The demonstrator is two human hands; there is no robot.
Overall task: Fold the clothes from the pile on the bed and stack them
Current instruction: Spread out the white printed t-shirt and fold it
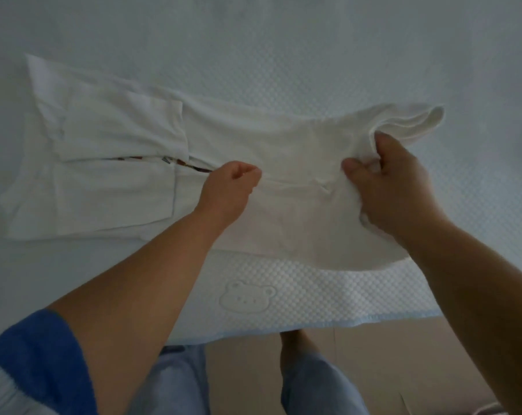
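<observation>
Now, with the left hand (232, 187) pinching the white cotton T-shirt's (128, 151) mid-frame seam and the right hand (388, 187) gripping its bunched right-frame end, carry that end leftward, edges aligned.

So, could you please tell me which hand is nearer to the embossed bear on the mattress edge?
Left. The left hand sits just above the bear; the right hand, gripping the white garment, is farther right.
</observation>
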